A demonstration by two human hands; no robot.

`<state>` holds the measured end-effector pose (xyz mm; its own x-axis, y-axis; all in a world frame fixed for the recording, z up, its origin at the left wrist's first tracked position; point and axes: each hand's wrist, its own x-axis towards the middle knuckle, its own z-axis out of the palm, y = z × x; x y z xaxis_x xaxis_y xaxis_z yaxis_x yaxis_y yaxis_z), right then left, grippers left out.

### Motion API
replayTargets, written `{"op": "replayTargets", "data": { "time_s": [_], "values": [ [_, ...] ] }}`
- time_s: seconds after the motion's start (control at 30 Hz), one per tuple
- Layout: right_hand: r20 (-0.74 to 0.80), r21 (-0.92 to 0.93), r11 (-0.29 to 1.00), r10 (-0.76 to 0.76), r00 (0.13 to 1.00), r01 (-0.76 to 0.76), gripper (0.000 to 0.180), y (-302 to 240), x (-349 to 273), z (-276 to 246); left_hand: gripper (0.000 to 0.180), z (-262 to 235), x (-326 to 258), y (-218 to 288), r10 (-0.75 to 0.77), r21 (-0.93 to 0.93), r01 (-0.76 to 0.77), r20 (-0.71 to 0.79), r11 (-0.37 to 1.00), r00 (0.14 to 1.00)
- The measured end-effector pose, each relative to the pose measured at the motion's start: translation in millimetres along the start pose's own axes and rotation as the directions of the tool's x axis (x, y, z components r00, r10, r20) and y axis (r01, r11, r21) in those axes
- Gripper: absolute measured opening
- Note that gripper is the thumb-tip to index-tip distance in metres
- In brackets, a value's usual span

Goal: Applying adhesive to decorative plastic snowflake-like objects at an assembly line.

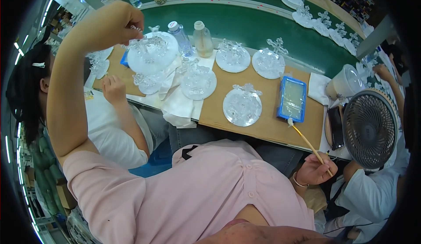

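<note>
My left arm is raised, and my left hand [123,22] pinches a small clear plastic piece [137,28] above a large round white plate [165,46] heaped with clear pieces. My right hand [316,169] is closed around the wooden handle of a thin brush [307,143], low at the right. The brush's white-tipped end lies at the lower corner of a blue-framed rectangular tray [292,99]. In front of me on brown board sit several small white discs bearing clear ornaments, among them a near disc [242,105], a far disc [232,56] and a right disc [268,63].
Two bottles, one clear [180,39] and one cloudy [203,40], stand behind the plates. White tissue [179,108] hangs over the table edge. A black fan [370,130] and plastic cup [344,82] stand right. A co-worker's hand [114,89] is at left. A green conveyor belt [250,20] runs beyond.
</note>
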<state>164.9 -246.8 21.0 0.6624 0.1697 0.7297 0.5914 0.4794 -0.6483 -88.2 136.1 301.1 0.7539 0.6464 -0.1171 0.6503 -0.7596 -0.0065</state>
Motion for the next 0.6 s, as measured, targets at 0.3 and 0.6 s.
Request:
{"op": "replayTargets", "data": {
  "time_s": [0.3,0.6],
  "values": [
    [0.01,0.028,0.998,-0.053,0.999,0.052,0.025,-9.6,1.0,1.2,0.011,29.7,-17.3,48.6,0.525,0.026,-0.525,-0.009,0.851,0.851],
    [0.027,-0.002,0.997,-0.081,0.996,0.081,0.025,-16.0,-0.7,-0.4,0.008,61.5,28.5,100.9,0.581,0.422,-0.586,0.155,0.692,0.799]
  ]
}}
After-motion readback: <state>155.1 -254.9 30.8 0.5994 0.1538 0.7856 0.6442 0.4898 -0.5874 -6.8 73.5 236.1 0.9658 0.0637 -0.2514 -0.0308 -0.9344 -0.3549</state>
